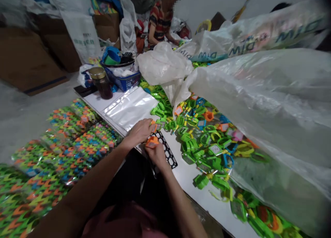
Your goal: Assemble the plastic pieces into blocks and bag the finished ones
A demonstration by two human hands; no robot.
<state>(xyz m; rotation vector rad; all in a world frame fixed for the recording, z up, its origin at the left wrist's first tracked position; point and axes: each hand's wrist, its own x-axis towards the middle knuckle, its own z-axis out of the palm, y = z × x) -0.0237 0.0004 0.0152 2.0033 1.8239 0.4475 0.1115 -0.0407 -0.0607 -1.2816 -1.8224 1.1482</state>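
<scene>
My left hand (139,132) rests on the white table (188,176) with its fingertips on small orange and green plastic pieces at the near end of the toy pile (204,134). Just below it, my right hand (156,154) pinches an orange plastic piece (152,141) over a black gridded tray (167,152). The tray lies flat on the table, partly under my right hand.
Clear plastic sleeves (131,109) lie stacked beyond my hands. Packed colourful toy sets (59,152) cover the floor at left. A large filled plastic bag (271,107) looms at right. A jar (102,82) and blue basket (124,79) stand farther back; another person (161,21) sits beyond.
</scene>
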